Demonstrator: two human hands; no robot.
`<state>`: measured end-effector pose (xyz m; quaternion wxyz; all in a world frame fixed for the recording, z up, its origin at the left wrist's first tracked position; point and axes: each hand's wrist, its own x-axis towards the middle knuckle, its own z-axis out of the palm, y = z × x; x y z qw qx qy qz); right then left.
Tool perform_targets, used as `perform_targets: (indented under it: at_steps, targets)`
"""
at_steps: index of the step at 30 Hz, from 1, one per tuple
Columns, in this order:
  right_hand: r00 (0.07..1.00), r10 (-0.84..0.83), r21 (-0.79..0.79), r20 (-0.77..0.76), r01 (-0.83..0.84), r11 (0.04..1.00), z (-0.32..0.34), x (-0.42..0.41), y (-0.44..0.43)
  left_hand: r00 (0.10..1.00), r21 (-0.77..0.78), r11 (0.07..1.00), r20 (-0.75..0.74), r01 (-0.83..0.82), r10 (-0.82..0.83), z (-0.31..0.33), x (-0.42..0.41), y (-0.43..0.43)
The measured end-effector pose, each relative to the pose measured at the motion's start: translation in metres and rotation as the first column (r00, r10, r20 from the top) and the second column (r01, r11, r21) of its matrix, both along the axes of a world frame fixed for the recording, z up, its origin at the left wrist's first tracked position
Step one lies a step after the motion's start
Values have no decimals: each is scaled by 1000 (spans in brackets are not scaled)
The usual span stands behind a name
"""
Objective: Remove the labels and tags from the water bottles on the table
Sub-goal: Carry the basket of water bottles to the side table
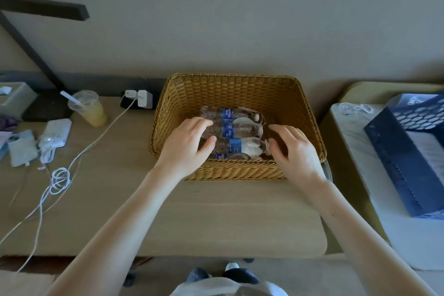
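Left hand (189,142) lies over the base ends of the water bottles (240,128) in the wicker basket (240,170). Its fingers are bent across one bottle and the thumb is against the next, but I cannot tell from here whether it actually grips one or only rests there. Right hand (295,151) hovers just beside the cap ends, fingers loosely curled and holding nothing.

Four bottles lie side by side in the basket, caps pointing right, and the basket sits on the table (216,211) against the wall. Each bottle I can make out carries its blue label (228,113), though the nearest is mostly hidden by the basket wall. No peeled label lies anywhere in sight. To my eye nothing is done yet: every bottle remains to be lifted out and stripped.
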<state>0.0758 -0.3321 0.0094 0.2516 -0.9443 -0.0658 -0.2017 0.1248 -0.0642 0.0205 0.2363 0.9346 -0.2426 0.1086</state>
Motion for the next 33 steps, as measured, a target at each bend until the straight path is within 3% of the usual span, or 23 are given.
perform_targets:
  at_steps: [14, 25, 33]
  targets:
    - [974, -104, -59, -202, 94, 994, -16, 98, -86, 981, 68, 980, -31, -187, 189, -16, 105, 30]
    - [901, -168, -160, -400, 112, 981, -47, 130, -114, 968, 264, 936, -34, -232, 249, -50, 142, 56]
    - [836, -134, 85, -532, 210, 974, -53, 136, -125, 907, 246, 912, -187, -328, 377, -66, 143, 60]
